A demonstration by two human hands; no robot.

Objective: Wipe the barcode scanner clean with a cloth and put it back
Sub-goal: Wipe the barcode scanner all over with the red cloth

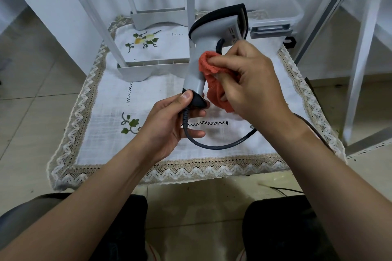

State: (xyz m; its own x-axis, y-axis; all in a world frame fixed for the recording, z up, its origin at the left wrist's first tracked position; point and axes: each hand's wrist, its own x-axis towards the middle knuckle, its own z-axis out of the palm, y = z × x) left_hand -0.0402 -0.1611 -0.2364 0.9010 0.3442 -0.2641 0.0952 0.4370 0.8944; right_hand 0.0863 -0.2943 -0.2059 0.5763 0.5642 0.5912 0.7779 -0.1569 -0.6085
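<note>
Two bare forearms reach forward from the bottom edge, above dark-trousered knees and pale floor tiles. At about 7 o'clock from the middle, the left hand (169, 118) is turned palm up, thumb and fingers closed round the dark rubber foot of the scanner (203, 53), where a smooth grey cable (214, 146) leaves it and loops toward 4 o'clock under the right wrist. The scanner stands nearly upright, held above the tablecloth: a smooth light-grey plastic handle widening into a broad head trimmed in black, pointing to 1 o'clock. The right hand (248, 80), knuckles up, is curled tight on a bunched orange cloth (214, 76) with a nubbly, frayed weave, pressing it against the right side of the handle.

Beneath lies a white woven tablecloth (110, 140) with zigzag lace edging and embroidered green leaves. At 11 o'clock stands a white plastic rack (135, 68); at 1 o'clock, a clear lidded plastic box (275, 21). White panels rise behind.
</note>
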